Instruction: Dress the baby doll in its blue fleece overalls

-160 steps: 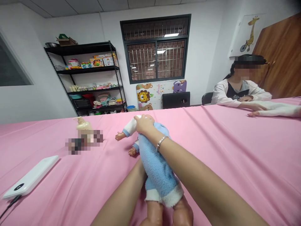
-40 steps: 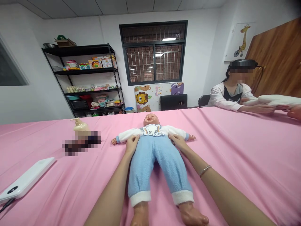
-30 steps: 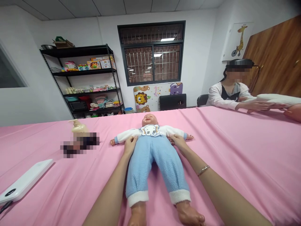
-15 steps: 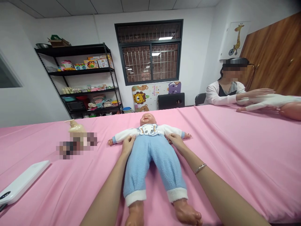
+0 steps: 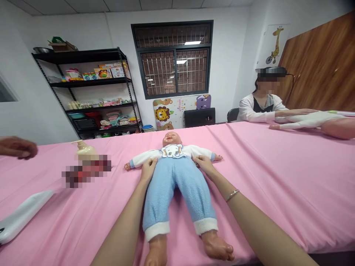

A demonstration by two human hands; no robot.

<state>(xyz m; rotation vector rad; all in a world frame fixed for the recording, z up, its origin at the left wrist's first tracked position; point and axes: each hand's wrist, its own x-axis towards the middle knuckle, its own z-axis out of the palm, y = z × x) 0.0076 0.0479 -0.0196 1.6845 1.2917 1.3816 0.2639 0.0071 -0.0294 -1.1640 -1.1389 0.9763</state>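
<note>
A baby doll (image 5: 172,138) lies on its back with its head away from me, arms spread and bare feet toward me. It wears blue fleece trousers (image 5: 177,181) with white cuffs and a white top with an elephant bib (image 5: 174,150). My left hand (image 5: 148,168) is closed on the trousers at the waist, on the left side. Opposite it, my right hand (image 5: 204,164) pinches the waist of the trousers on the right side. The fingertips of both hands are partly hidden against the cloth.
A pink sheet (image 5: 263,184) covers the table. To the left are a pump bottle (image 5: 84,149), a blurred-out item and a white device (image 5: 24,216). Another person's hand (image 5: 18,147) hovers at the left edge. At right, a seated person (image 5: 257,107) touches another doll (image 5: 338,127).
Another person's hand has come in at the left edge. The view has shifted slightly, and my hands keep their places at the trousers' waist. The seated person's hand has lowered onto the other doll.
</note>
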